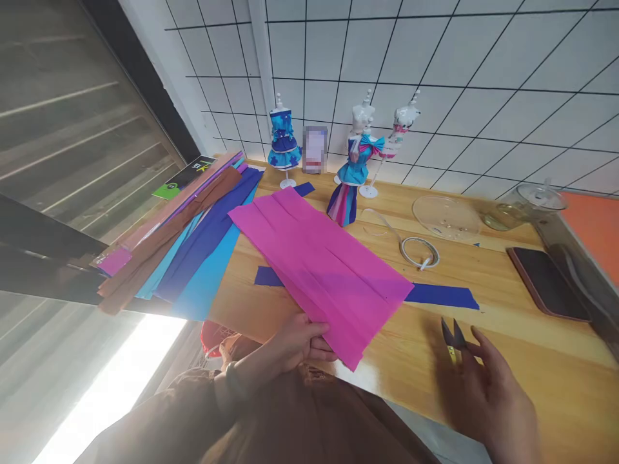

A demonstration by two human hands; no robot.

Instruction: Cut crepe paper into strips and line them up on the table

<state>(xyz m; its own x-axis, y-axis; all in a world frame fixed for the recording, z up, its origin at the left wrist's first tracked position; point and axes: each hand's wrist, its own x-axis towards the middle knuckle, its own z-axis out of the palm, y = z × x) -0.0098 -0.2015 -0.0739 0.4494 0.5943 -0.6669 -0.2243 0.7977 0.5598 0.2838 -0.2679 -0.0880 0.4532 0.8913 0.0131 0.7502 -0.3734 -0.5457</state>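
A wide sheet of pink crepe paper (319, 248) with fold creases lies across the wooden table, its near edge lifted a little. My left hand (302, 341) is closed on that near edge, thumb on top and fingers beneath. Over the table at the right, my right hand (493, 386) holds small scissors (453, 335), their dark blades apart and pointing away from me. The hand itself hides most of the handles. A dark blue paper strip (442, 296) sticks out from under the pink sheet on the right, and blue paper shows on its left side too.
Folded crepe papers (193, 238) in several colours lie at the left edge. Small mannequins stand at the back, one in a blue dress (284, 138), another in a turquoise top (355, 169). A tape roll (420, 252), a clear lid (445, 217), a glass jar (507, 216) and a phone (548, 283) occupy the right.
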